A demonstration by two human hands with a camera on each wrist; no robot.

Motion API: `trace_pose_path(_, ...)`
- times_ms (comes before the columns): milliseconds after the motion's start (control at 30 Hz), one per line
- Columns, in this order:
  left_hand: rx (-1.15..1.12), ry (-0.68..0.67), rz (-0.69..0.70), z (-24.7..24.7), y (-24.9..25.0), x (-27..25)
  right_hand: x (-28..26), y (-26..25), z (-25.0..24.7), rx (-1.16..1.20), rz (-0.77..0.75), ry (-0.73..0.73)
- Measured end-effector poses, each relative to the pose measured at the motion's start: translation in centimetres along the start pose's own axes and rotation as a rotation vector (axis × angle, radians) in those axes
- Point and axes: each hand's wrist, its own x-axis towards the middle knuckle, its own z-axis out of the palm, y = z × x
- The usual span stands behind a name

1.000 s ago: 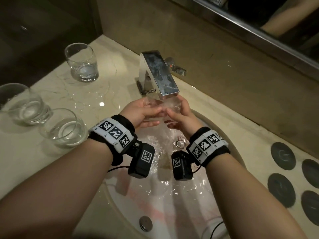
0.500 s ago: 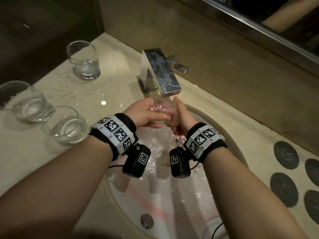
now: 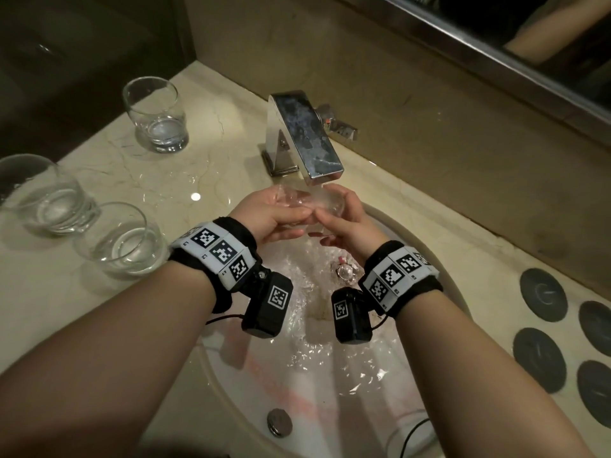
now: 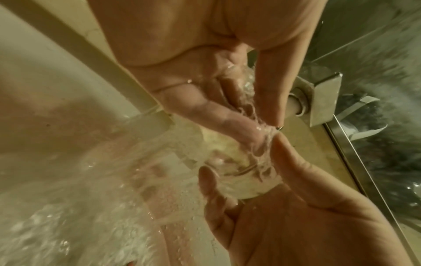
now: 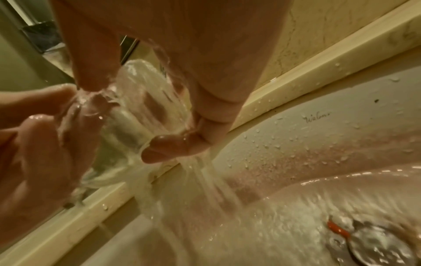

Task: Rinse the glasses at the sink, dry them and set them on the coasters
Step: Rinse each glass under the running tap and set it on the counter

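Since a moment ago both of my hands have shifted a little under the spout, and the glass (image 3: 309, 206) has turned between them, so that it now lies nearly on its side across my palms. My left hand (image 3: 271, 214) cups it from the left, fingers (image 4: 227, 124) curled round its wall with the thumb over the top. My right hand (image 3: 347, 223) holds the other end, fingers (image 5: 168, 149) hooked under the rim and the thumb pressed against the glass from above. Water runs from the chrome tap (image 3: 304, 137) straight onto the glass, streams off my fingertips and spreads across the white sink (image 3: 330, 391), down toward the drain plug (image 3: 345, 271).

To my left on the marble tabletop (image 3: 109, 166) stand three more glasses, each upright with a little water in the bottom: one far back (image 3: 155, 115), one at the left edge (image 3: 46, 195), and one just beside it, nearer the basin (image 3: 122, 241). The last two look as if they touch, though I cannot tell for sure. To my right four dark round coasters (image 3: 544, 294) lie in a cluster on the tabletop, well apart from the glass I hold.
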Motion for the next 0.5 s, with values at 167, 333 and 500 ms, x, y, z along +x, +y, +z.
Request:
trace_pose_path(167, 0.008, 0.004, 0.01, 0.2, -0.2, 0.1, -0.1, 0.1, -0.2, -0.006, -0.001, 0.014)
trace_pose_path(333, 0.019, 0.015, 0.021, 0.4, -0.4, 0.2, -0.1, 0.0, 0.2, 0.021, -0.009, 0.057)
trace_pose_path(500, -0.02, -0.007, 0.0, 0.6, -0.8, 0.2, 0.6, -0.7, 1.0, -0.125, 0.122, 0.185)
